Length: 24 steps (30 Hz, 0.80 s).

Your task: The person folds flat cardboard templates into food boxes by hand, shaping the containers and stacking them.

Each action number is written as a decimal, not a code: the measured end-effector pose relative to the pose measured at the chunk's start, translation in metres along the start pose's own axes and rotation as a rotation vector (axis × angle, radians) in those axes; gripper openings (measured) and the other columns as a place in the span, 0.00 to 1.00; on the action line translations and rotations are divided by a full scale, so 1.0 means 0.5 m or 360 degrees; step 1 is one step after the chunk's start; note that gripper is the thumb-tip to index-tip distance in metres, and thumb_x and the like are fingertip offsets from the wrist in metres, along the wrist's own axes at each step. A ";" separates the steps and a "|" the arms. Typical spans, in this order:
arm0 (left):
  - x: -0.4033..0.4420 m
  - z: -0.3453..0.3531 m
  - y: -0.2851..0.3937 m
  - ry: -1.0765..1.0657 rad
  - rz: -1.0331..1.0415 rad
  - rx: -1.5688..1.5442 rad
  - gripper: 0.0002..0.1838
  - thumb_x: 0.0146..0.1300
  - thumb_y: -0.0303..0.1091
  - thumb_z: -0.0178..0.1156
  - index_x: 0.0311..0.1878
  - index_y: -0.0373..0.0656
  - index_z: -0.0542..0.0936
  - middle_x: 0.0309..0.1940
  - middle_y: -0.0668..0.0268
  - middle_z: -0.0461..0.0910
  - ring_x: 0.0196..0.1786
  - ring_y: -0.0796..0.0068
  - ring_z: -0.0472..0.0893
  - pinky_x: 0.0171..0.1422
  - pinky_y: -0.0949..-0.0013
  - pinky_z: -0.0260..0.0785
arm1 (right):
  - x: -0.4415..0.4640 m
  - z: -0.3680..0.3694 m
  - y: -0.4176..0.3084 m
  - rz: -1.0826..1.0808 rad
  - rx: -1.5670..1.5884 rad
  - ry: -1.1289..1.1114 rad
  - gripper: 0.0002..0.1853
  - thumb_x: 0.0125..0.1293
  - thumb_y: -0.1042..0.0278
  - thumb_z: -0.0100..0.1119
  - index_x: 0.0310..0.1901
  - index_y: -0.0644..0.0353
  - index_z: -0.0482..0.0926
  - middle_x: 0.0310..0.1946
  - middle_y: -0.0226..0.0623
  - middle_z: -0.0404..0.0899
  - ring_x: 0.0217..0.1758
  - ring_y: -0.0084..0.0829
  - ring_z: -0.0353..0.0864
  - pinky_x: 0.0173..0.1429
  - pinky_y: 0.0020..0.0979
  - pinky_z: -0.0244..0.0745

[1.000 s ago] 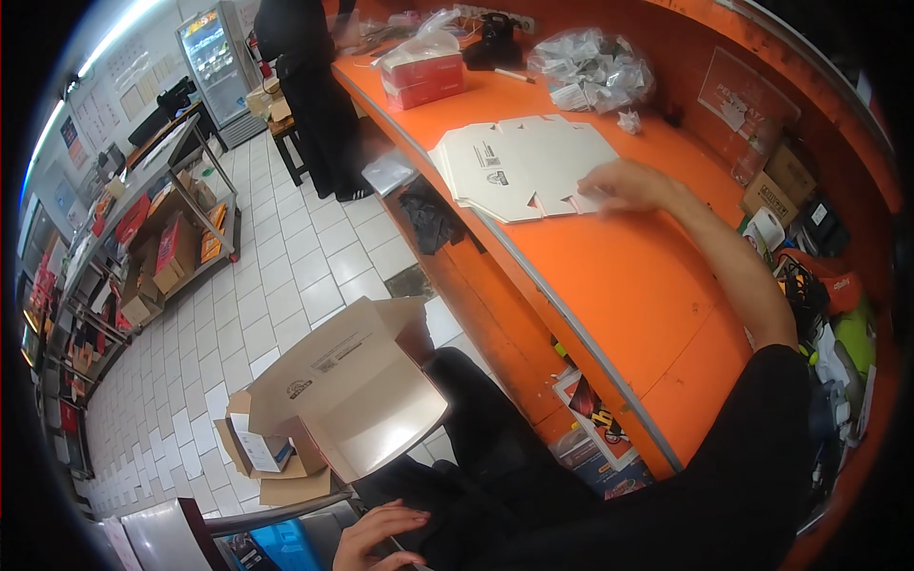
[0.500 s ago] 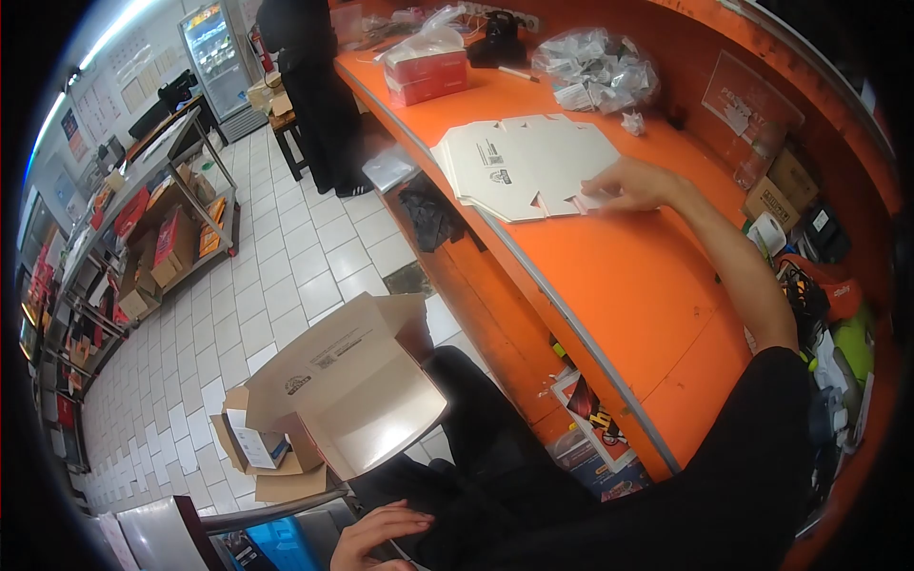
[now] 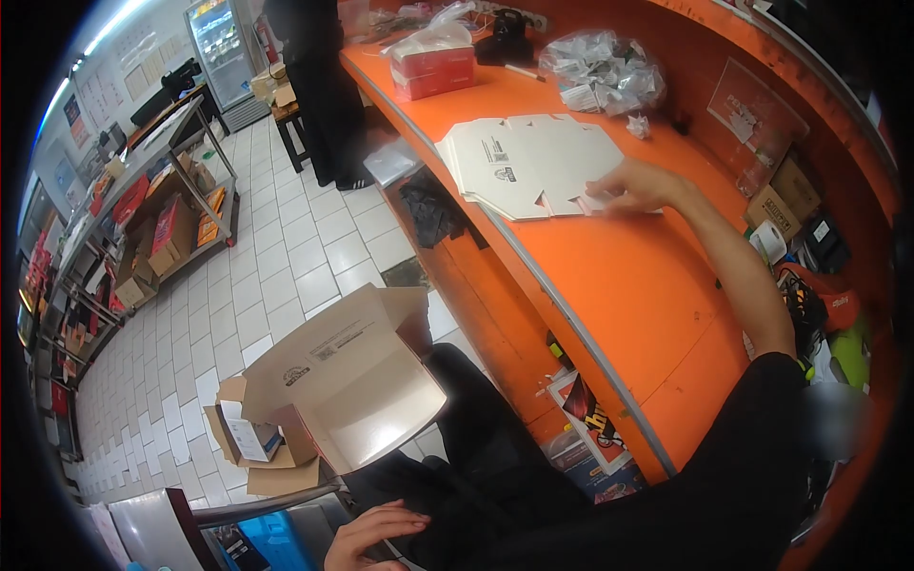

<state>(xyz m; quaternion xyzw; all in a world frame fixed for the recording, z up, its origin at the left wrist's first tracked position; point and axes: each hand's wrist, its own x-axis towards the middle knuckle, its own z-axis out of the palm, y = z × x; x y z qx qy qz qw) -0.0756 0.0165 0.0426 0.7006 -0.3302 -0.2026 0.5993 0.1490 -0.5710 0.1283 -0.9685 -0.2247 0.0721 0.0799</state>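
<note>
A stack of flat, die-cut cardboard sheets with dark print lies on the orange counter. My right hand rests on the right end of the stack, its fingers bent over the edge; whether it pinches a sheet is unclear. At the bottom, my left hand lies near my dark clothing, fingers extended and slightly spread, holding nothing. An open, folded cardboard box with a pale inside sits above it, beside my legs.
On the counter are a red box, clear plastic bags and a black device. A person in dark clothes stands beyond its far left end. Clutter lines the right side. A carton sits lower left.
The view has shifted slightly, moving the counter and stack a little to the right in the picture. Both hands have stayed nearly in place.
</note>
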 end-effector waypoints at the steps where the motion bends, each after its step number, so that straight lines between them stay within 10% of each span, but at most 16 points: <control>1: 0.000 0.005 0.005 0.0041 -0.0006 -0.0015 0.38 0.55 0.60 0.69 0.54 0.32 0.81 0.54 0.48 0.82 0.60 0.50 0.80 0.73 0.44 0.60 | -0.001 -0.002 -0.005 0.0030 -0.0019 -0.0017 0.18 0.65 0.58 0.67 0.51 0.61 0.81 0.27 0.43 0.76 0.29 0.32 0.72 0.38 0.33 0.69; 14: -0.028 -0.004 0.019 -0.0023 -0.0050 0.0175 0.36 0.60 0.62 0.64 0.56 0.35 0.81 0.56 0.48 0.81 0.62 0.48 0.79 0.74 0.41 0.57 | 0.025 0.100 0.008 -0.0163 -0.0478 0.0659 0.15 0.67 0.71 0.52 0.52 0.58 0.83 0.46 0.45 0.84 0.50 0.43 0.83 0.57 0.39 0.76; 15: -0.030 -0.005 0.018 -0.0018 -0.0011 0.0197 0.27 0.48 0.37 0.78 0.52 0.38 0.83 0.53 0.57 0.84 0.60 0.56 0.81 0.73 0.47 0.62 | 0.026 0.091 0.011 -0.0188 -0.0475 0.0658 0.15 0.67 0.71 0.52 0.52 0.58 0.83 0.46 0.45 0.84 0.50 0.43 0.83 0.57 0.39 0.76; 17: -0.043 -0.008 0.016 -0.0027 0.0028 0.0223 0.29 0.49 0.40 0.78 0.54 0.37 0.82 0.53 0.56 0.84 0.60 0.56 0.81 0.73 0.48 0.63 | 0.027 0.041 -0.023 0.0186 -0.0157 0.0584 0.14 0.66 0.70 0.52 0.50 0.58 0.83 0.43 0.45 0.84 0.48 0.42 0.83 0.56 0.40 0.76; 19: -0.046 0.004 0.040 0.0049 -0.0013 0.0099 0.24 0.51 0.34 0.76 0.53 0.43 0.83 0.53 0.63 0.84 0.57 0.61 0.81 0.75 0.46 0.58 | 0.045 -0.008 0.016 0.0231 -0.0956 0.0726 0.15 0.66 0.68 0.52 0.52 0.57 0.82 0.41 0.44 0.84 0.45 0.42 0.84 0.54 0.41 0.77; 24: -0.088 0.014 0.036 0.0139 0.0135 0.0419 0.27 0.57 0.40 0.72 0.58 0.40 0.80 0.58 0.63 0.81 0.61 0.59 0.79 0.71 0.53 0.65 | 0.183 -0.143 -0.055 0.0061 -0.1553 0.1897 0.14 0.72 0.62 0.52 0.55 0.52 0.79 0.36 0.40 0.85 0.38 0.34 0.86 0.39 0.34 0.82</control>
